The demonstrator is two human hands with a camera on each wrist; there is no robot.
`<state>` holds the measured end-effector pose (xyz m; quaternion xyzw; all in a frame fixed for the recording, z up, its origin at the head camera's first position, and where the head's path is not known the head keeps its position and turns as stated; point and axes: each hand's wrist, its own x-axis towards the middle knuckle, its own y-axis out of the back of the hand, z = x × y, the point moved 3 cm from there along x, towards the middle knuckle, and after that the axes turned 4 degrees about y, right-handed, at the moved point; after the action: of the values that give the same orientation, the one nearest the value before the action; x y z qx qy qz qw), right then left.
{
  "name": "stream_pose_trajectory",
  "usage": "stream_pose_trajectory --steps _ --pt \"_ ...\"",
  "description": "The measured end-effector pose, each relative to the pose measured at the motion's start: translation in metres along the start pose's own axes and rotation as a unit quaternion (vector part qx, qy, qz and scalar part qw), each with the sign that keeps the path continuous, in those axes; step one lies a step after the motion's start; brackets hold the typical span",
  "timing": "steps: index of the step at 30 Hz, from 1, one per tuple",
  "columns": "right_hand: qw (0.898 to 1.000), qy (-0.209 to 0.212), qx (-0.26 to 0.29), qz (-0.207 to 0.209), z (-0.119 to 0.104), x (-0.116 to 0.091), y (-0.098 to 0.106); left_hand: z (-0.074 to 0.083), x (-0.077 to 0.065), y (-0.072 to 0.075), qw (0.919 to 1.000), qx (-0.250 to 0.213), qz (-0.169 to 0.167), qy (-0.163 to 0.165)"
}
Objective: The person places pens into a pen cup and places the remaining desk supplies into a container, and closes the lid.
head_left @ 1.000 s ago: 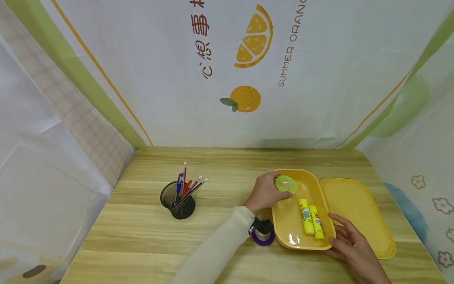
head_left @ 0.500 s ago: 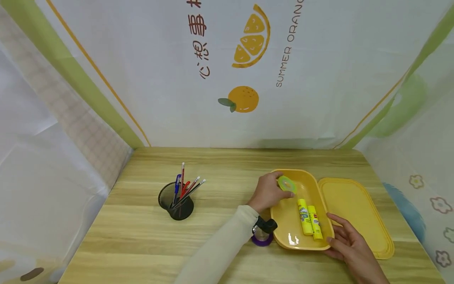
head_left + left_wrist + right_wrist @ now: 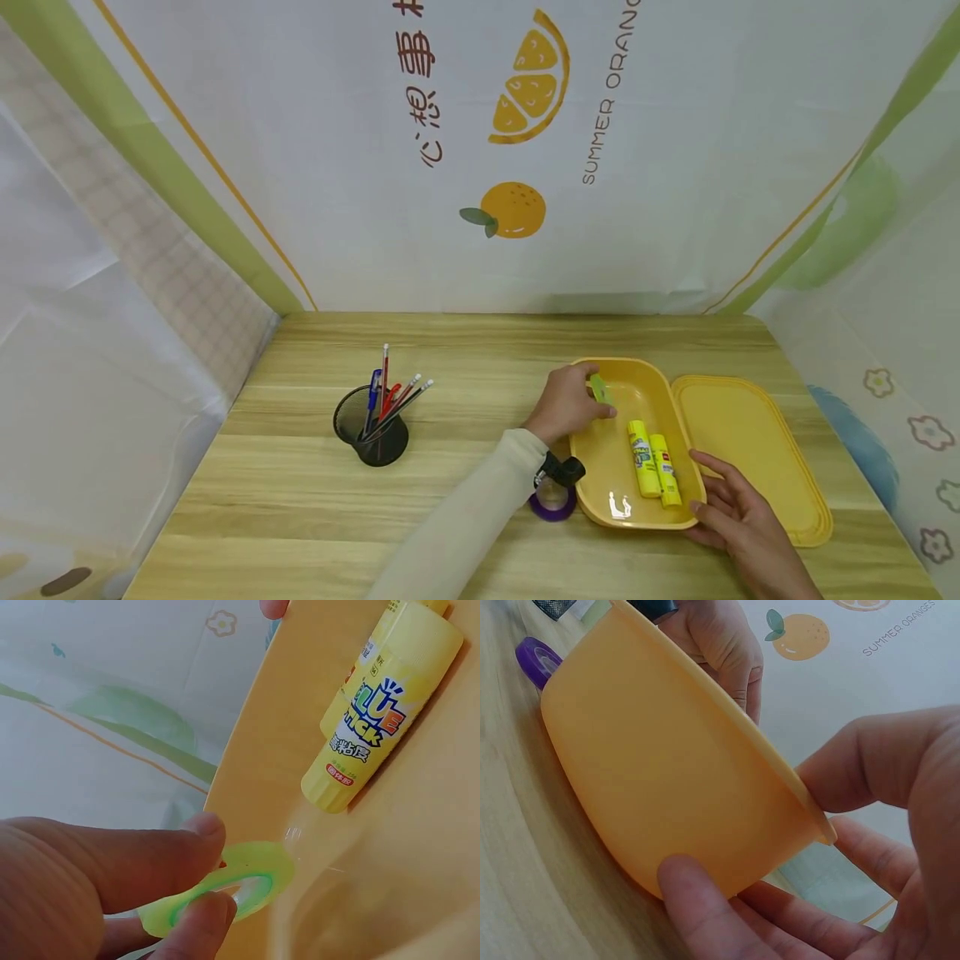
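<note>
My left hand (image 3: pixel 566 406) pinches a light green tape roll (image 3: pixel 599 389) over the far left part of a yellow plastic box (image 3: pixel 603 483). In the left wrist view, thumb and finger grip the roll's ring (image 3: pixel 270 866), which is tilted. Two yellow glue sticks (image 3: pixel 643 458) lie side by side inside the box; one shows its printed label (image 3: pixel 375 712) up close. My right hand (image 3: pixel 742 517) holds the box's near right corner. The right wrist view shows its digits bent at the rim and against the outer wall (image 3: pixel 652 765).
A purple tape roll (image 3: pixel 552 510) lies left of the box, below my left wrist. The yellow lid (image 3: pixel 757 458) is flat on the table at the box's right. A black mesh cup (image 3: pixel 382 446) with pens and pencils stands further left.
In my left hand the green tape roll has turned from facing up to nearly edge-on in the head view. My right hand keeps its hold on the box corner.
</note>
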<state>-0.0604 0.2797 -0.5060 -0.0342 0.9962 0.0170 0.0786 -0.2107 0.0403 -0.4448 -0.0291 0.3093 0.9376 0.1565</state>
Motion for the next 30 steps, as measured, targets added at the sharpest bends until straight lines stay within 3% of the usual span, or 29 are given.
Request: stream_pose_trajectory --steps 11,26,30 --pt "1.0 0.003 0.008 -0.002 0.0013 -0.001 0.0002 -0.006 -0.003 0.0005 0.9971 -0.076 0.003 0.002" --pt "1.0 0.008 0.011 -0.01 0.0002 -0.0007 -0.0009 -0.0069 -0.0035 0.0013 0.9967 -0.077 0.025 -0.007" --pt "1.0 0.01 0.011 -0.011 0.0 -0.0007 -0.0004 -0.0082 -0.0038 0.0013 0.9951 -0.096 0.02 -0.011"
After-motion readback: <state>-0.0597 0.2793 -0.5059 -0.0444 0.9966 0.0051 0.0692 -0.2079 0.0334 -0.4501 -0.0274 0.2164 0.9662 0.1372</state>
